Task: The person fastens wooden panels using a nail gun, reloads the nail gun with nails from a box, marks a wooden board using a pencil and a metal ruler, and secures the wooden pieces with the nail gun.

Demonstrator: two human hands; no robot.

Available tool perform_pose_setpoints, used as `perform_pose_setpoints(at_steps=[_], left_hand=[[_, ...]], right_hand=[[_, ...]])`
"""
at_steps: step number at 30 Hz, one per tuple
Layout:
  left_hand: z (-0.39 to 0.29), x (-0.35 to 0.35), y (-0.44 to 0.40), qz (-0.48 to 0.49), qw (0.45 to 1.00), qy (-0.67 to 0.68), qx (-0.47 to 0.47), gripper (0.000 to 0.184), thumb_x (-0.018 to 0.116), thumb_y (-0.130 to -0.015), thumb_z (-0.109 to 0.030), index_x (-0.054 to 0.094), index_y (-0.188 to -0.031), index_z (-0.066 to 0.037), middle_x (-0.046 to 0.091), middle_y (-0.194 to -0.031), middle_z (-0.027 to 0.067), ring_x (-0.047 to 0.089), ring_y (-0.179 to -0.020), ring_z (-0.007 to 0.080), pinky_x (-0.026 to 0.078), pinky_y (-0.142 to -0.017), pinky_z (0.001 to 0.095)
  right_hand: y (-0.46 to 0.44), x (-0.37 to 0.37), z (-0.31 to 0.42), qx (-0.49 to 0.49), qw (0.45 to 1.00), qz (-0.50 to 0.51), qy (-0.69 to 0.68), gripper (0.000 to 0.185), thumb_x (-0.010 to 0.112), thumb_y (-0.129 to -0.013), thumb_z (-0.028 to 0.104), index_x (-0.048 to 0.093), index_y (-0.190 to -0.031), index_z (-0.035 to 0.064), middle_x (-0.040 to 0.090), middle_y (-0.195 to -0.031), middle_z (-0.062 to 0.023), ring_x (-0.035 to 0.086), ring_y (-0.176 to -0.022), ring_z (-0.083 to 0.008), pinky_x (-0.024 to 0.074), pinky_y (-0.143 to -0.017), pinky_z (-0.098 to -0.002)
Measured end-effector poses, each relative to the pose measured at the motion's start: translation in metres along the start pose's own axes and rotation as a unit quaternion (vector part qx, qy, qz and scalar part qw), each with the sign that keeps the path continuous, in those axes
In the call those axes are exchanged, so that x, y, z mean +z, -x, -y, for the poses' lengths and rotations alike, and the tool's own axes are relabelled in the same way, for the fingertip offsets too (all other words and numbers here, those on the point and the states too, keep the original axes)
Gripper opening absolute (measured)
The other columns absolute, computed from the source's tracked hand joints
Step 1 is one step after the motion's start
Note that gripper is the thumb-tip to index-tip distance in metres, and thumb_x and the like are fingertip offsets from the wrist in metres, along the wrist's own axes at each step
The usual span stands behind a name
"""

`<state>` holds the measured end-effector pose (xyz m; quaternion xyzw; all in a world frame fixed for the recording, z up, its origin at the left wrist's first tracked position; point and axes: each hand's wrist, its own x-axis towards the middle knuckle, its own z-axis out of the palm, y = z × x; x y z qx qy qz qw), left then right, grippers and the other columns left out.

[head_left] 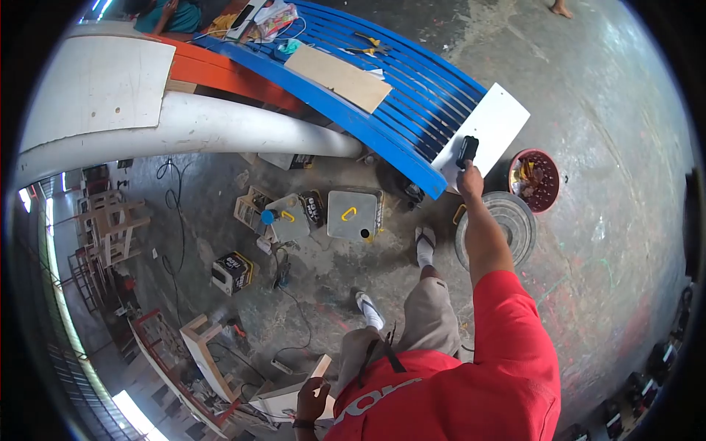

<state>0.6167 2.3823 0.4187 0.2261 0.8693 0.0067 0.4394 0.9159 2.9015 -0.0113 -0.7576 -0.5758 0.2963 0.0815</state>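
My right hand (471, 181) is closed around a small black object (467, 150), which rests over a white board (493, 121) at the right end of the blue slatted bench (434, 81). My right arm is stretched forward in a red sleeve. At the bottom, my left hand (312, 398), with a dark band at the wrist, has its fingers curled by a light wooden piece (321, 366). Whether it grips that piece is hard to make out.
A red basket (550, 184) and a round grey lid (523, 220) stand right of the bench. Square tins (353, 213), a black box (234, 270) and cables lie on the floor. A brown board (338, 76) and pliers (371, 45) lie on the bench. Another person (176, 16) is at top left.
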Motion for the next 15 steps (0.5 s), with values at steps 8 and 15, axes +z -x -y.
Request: perform_pose_setpoints(at_steps=[8, 15], left_hand=[[0.0, 0.003, -0.009, -0.035, 0.993, 0.083, 0.076, 0.026, 0.065, -0.087, -0.017, 0.063, -0.106, 0.001, 0.066, -0.102, 0.0169, 0.065, -0.097, 0.0295, 0.05, -0.084, 0.0377], [-0.032, -0.143, 0.129, -0.371, 0.826, 0.219, 0.363, 0.041, 0.067, -0.086, -0.019, 0.056, -0.12, 0.002, 0.057, -0.123, 0.0177, 0.059, -0.113, 0.0282, 0.044, -0.1, 0.0407]], right_hand=[[0.139, -0.089, 0.007, 0.149, 0.796, 0.123, -0.573, 0.024, 0.058, -0.094, 0.021, 0.061, -0.101, -0.001, 0.058, -0.072, -0.0044, 0.06, -0.063, -0.0163, 0.0502, -0.058, -0.0313], [0.332, -0.191, 0.117, -0.152, 0.864, 0.291, -0.382, 0.011, 0.052, -0.093, 0.013, 0.056, -0.09, 0.0033, 0.059, -0.086, -0.0033, 0.057, -0.085, -0.0101, 0.0451, -0.076, -0.0247]])
